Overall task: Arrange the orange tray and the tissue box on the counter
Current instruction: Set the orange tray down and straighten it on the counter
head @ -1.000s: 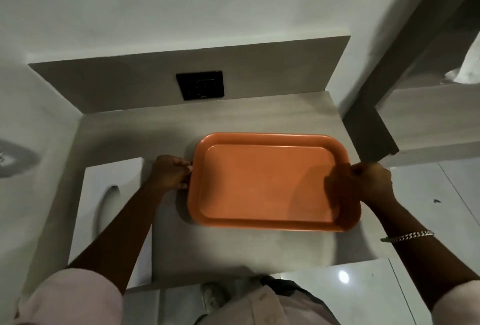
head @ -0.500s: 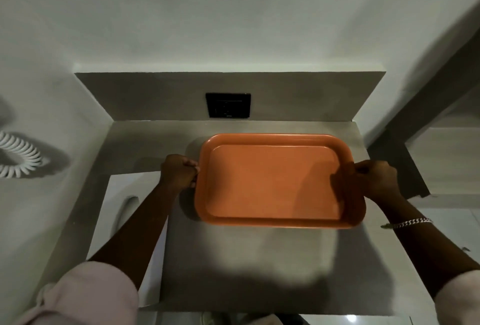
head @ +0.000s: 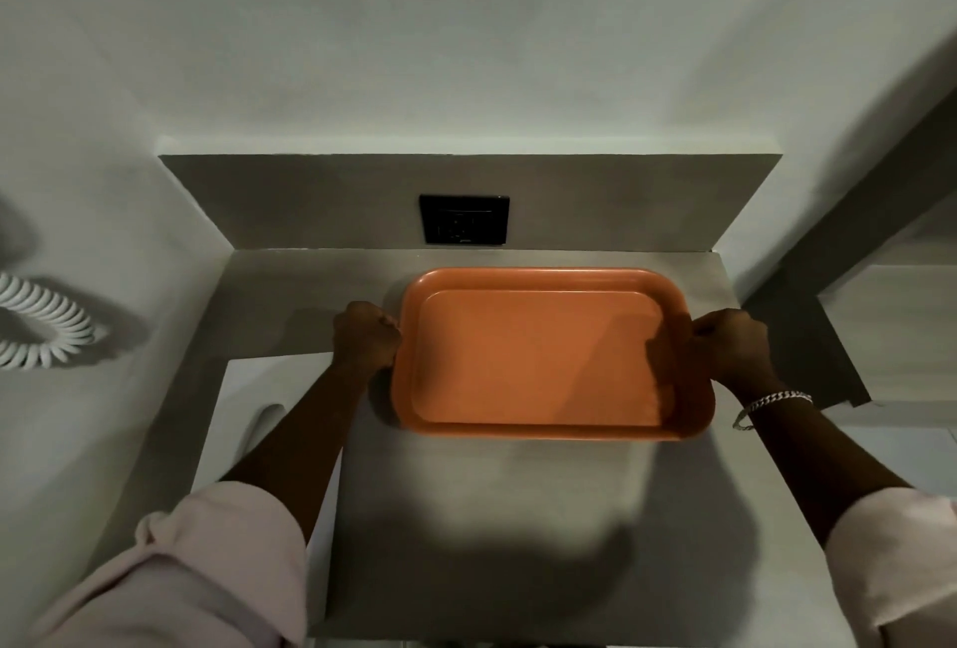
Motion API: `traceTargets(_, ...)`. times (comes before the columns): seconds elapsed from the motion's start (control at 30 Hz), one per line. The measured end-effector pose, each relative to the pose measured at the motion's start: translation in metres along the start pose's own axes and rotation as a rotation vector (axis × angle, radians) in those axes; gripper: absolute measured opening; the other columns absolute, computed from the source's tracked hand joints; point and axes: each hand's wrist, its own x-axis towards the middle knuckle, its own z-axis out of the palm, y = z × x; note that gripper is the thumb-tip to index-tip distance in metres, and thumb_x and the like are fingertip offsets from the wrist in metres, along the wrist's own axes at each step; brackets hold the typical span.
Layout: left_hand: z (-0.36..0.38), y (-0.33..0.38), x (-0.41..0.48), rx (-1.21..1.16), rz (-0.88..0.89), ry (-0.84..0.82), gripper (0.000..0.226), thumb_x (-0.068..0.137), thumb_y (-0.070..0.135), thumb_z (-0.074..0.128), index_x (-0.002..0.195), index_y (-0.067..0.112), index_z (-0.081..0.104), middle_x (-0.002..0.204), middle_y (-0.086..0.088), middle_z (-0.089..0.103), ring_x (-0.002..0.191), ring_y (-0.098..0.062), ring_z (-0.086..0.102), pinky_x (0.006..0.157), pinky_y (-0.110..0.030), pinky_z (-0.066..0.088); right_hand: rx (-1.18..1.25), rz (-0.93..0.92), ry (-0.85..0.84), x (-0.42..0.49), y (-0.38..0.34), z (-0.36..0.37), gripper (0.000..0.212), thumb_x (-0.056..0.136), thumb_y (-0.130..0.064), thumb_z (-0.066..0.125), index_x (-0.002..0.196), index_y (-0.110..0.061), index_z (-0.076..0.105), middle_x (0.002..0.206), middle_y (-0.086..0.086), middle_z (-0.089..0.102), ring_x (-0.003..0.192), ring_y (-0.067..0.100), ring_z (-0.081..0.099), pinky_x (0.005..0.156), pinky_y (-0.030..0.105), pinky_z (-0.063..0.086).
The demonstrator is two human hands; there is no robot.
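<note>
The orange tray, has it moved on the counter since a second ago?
Yes. The orange tray has been pushed back toward the black wall switch; the bare counter in front of it is now wider.

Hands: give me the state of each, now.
Left hand: closed on the left rim of the orange tray.
Right hand: closed on the tray's right rim.
</note>
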Motion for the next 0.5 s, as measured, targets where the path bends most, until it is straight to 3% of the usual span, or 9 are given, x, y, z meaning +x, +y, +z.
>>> traceTargets(0.13, -0.004, 0.003, -0.005, 0.060, 0.025, 0.026, 0.014, 0.085, -0.003, 0.062, 0.079, -0.012, 0.070, 0.082, -0.029, 0.073, 0.078, -0.043, 0.072, 0.081, -0.046, 0.062, 0.030, 0.021, 0.011, -0.001, 0.000, 0.003, 0.028, 0.094, -0.014, 0.062, 0.080, 0.007, 0.074, 0.082, 0.023, 0.074, 0.086, 0.041, 0.070, 0.071, 0.033, 0.053)
traceTargets(0.2, -0.003, 0.006, -0.017, 0.078, 0.102, 0.071, 0.015, 0.084, -0.001, 0.057, 0.071, -0.006, 0.063, 0.080, -0.026, 0.069, 0.084, -0.046, 0.068, 0.079, -0.046, 0.056, 0.056, -0.012, 0.081, -0.009, -0.002, 0.006, 0.029, 0.097, -0.021, 0.061, 0.102, 0.006, 0.070, 0.098, 0.027, 0.072, 0.098, 0.043, 0.068, 0.077, 0.034, 0.051)
traceTargets(0.27, 0.005, 0.009, -0.040, 0.155, 0.243, 0.071, 0.013, 0.091, 0.007, 0.055, 0.097, 0.000, 0.064, 0.103, -0.025, 0.066, 0.105, -0.046, 0.062, 0.091, -0.050, 0.051, -0.015, -0.132, 0.172, -0.029, -0.007, 0.013, 0.041, 0.097, -0.027, 0.059, 0.125, 0.003, 0.060, 0.117, 0.028, 0.066, 0.107, 0.044, 0.063, 0.089, 0.045, 0.053)
traceTargets(0.33, 0.023, 0.002, -0.068, 0.253, 0.451, 0.102, 0.045, 0.092, 0.015, 0.061, 0.133, -0.001, 0.054, 0.135, -0.028, 0.057, 0.128, -0.047, 0.052, 0.106, -0.055, 0.044, -0.087, -0.336, 0.265, -0.060, -0.012, 0.030, 0.048, 0.096, -0.035, 0.052, 0.126, 0.002, 0.059, 0.119, 0.029, 0.063, 0.104, 0.045, 0.061, 0.086, 0.049, 0.053)
traceTargets(0.4, 0.046, -0.010, -0.099, 0.356, 0.667, 0.149, 0.063, 0.089, 0.027, 0.065, 0.144, 0.002, 0.046, 0.149, -0.027, 0.047, 0.140, -0.046, 0.042, 0.113, -0.061, 0.038, -0.116, -0.506, 0.272, -0.096, -0.013, 0.054, 0.061, 0.092, -0.046, 0.044, 0.128, 0.000, 0.061, 0.125, 0.027, 0.063, 0.110, 0.044, 0.061, 0.091, 0.050, 0.051)
traceTargets(0.5, 0.074, -0.030, -0.136, 0.513, 0.773, 0.072, 0.079, 0.092, 0.052, 0.047, 0.157, 0.017, 0.019, 0.165, -0.019, 0.021, 0.152, -0.042, 0.017, 0.120, -0.065, 0.020, -0.231, -0.581, 0.196, -0.139, -0.003, 0.097, 0.068, 0.093, -0.056, 0.044, 0.148, -0.016, 0.046, 0.148, 0.018, 0.050, 0.135, 0.038, 0.047, 0.109, 0.056, 0.035)
